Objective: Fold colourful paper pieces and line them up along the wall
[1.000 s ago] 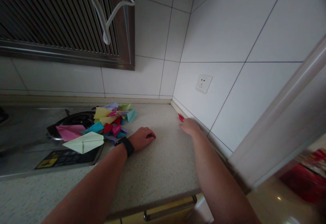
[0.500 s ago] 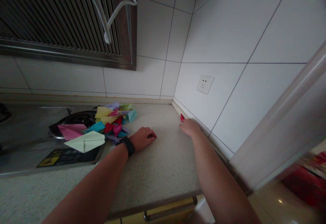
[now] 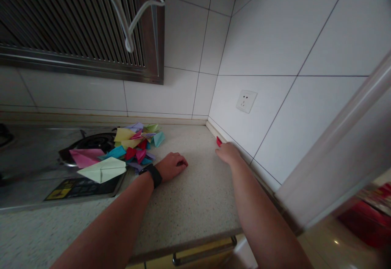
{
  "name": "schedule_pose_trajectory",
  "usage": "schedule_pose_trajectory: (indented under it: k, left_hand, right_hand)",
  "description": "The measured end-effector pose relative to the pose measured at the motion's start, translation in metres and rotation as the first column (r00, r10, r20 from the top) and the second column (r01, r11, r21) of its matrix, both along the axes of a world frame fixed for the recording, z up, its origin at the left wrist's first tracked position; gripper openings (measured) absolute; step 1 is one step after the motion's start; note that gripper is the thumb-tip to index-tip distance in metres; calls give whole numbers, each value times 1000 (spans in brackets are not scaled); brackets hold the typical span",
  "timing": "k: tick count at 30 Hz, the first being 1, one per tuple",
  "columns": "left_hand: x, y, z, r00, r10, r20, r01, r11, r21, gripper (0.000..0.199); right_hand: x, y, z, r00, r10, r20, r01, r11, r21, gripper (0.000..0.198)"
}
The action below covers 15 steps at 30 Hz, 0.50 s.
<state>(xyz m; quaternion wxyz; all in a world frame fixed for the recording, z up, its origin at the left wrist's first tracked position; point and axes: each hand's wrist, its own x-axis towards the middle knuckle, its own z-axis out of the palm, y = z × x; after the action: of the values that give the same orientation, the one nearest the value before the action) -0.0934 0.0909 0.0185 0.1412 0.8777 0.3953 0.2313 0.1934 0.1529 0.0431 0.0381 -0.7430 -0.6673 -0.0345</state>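
My right hand [image 3: 228,153] is by the skirting at the foot of the side wall. Its fingertips close on a small red folded paper [image 3: 218,141], most of which is hidden by the fingers. Resting on the speckled countertop [image 3: 195,203], my left hand [image 3: 171,166] has its fingers curled in, and nothing shows in them. A dark band circles that wrist. Just left of it lies a pile of folded papers [image 3: 141,155] in many colours. At the pile's near side are a pale green paper plane [image 3: 105,170] and a pink folded paper [image 3: 86,157].
A gas stove [image 3: 29,163] with a black burner [image 3: 94,142] lies on the left, partly under the papers. A range hood [image 3: 76,28] with a white cable [image 3: 117,10] hangs above. A socket [image 3: 247,101] is on the right wall. A handle [image 3: 204,253] runs below the counter edge.
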Motion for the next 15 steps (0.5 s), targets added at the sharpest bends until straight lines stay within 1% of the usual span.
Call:
schedule_pose_trajectory:
  k: [7,15]
  left_hand:
    - [0,-1,1,1000,10,-9,-10,1000,-5,25]
    - [1,-1,3,1000,2,-11,-2,1000,-12,24]
  right_hand:
    - [-2,2,0,1000,-24,-15,23,1000,-14,49]
    - [-5,4,-2,1000,-1,-24,1,1000,3,55]
